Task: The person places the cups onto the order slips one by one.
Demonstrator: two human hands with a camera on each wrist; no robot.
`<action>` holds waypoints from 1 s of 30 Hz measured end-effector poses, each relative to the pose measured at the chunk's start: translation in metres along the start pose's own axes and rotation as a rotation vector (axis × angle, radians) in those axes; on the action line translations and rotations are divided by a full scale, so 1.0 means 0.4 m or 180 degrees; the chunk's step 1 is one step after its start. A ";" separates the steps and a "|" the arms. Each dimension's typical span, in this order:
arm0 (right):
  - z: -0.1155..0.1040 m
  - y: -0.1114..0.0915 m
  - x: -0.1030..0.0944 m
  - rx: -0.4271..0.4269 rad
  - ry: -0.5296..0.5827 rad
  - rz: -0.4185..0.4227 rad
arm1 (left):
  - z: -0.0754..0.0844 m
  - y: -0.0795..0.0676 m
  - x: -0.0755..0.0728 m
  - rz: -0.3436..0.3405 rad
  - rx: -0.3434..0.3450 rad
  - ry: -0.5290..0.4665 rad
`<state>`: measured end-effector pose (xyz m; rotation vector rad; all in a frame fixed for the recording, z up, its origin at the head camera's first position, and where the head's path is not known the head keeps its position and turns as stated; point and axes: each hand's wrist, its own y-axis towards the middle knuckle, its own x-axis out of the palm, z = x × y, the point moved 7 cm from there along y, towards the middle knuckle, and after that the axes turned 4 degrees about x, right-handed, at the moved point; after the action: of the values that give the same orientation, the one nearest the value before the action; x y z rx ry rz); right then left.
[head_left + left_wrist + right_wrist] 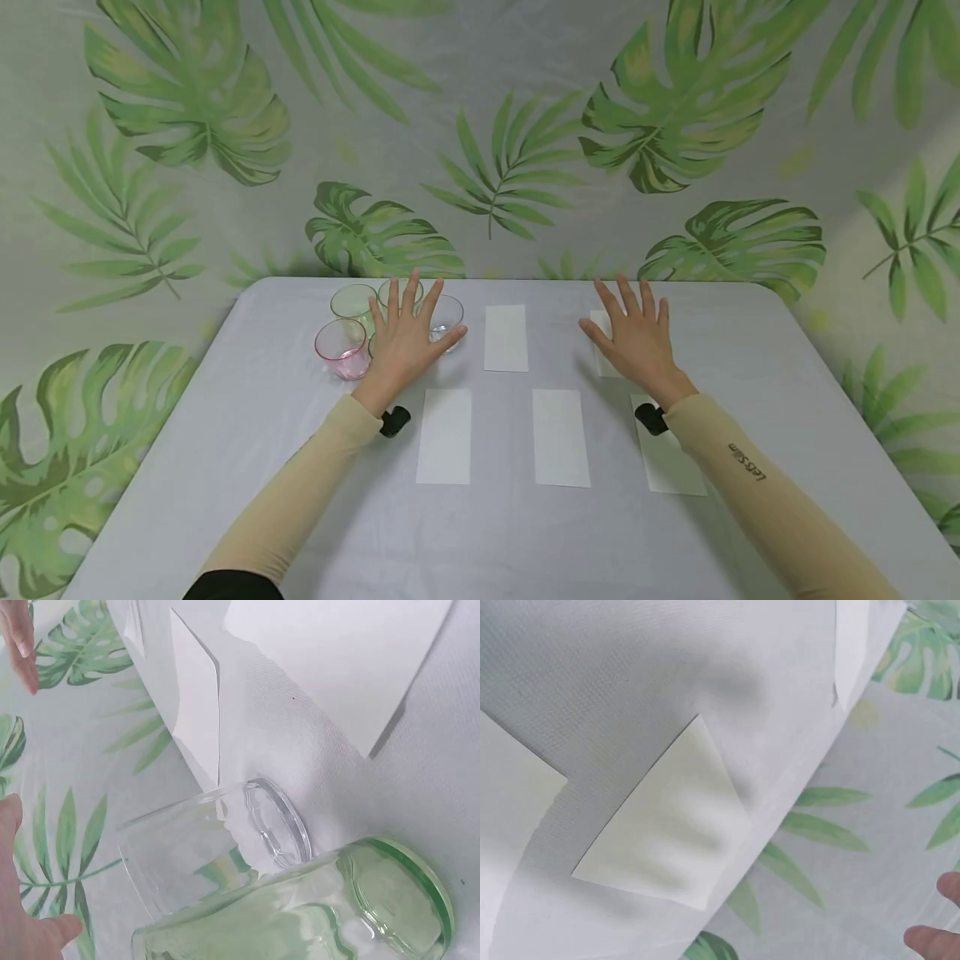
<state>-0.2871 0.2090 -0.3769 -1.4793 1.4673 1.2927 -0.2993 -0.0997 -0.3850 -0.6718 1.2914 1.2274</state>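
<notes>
My beige fabric sleeves (288,492), my left hand (405,342) splayed and unclenched above round pink, green, clear glass cups (345,360) near the far edge of the white cloth-covered table (487,542), my right hand (639,340) likewise over spaced white rectangular paper cards (664,832).

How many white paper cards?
5: back-left card, back-right card partly behind the right hand, front-left card, front-middle card, front-right card. Others may be hidden.

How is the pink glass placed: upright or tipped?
Upright: in the head view, the pink glass shows its round open rim above its base, which rests on the white table.
</notes>
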 end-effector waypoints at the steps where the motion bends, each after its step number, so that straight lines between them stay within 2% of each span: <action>1: -0.001 0.001 -0.001 -0.0013 0.0007 0.0003 | 0.001 0.001 -0.001 -0.0002 0.0011 0.0010; 8: -0.011 0.016 -0.007 -0.0130 0.0113 0.0043 | -0.004 0.009 -0.006 -0.0045 0.0107 -0.0141; 12: -0.020 0.025 -0.008 -0.0262 0.0304 0.0100 | -0.012 0.017 -0.010 -0.0085 0.0180 -0.0283; 16: -0.038 0.033 -0.008 -0.0438 0.0729 0.0073 | -0.017 0.025 -0.018 -0.0110 0.0316 -0.0499; 23: -0.056 0.055 0.020 -0.0476 0.1501 -0.0239 | -0.030 0.040 -0.025 -0.0186 0.0613 -0.1311; 27: -0.068 0.064 0.044 -0.0454 0.1913 -0.0385 | -0.042 0.049 -0.022 -0.0300 0.0697 -0.1621; 30: -0.075 0.070 0.061 -0.0492 0.2249 -0.0438 | -0.050 0.054 -0.016 -0.0416 0.0677 -0.1752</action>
<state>-0.3120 0.1694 -0.3868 -2.2452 1.6638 0.8416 -0.3250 -0.1138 -0.3779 -0.2319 0.8830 1.0508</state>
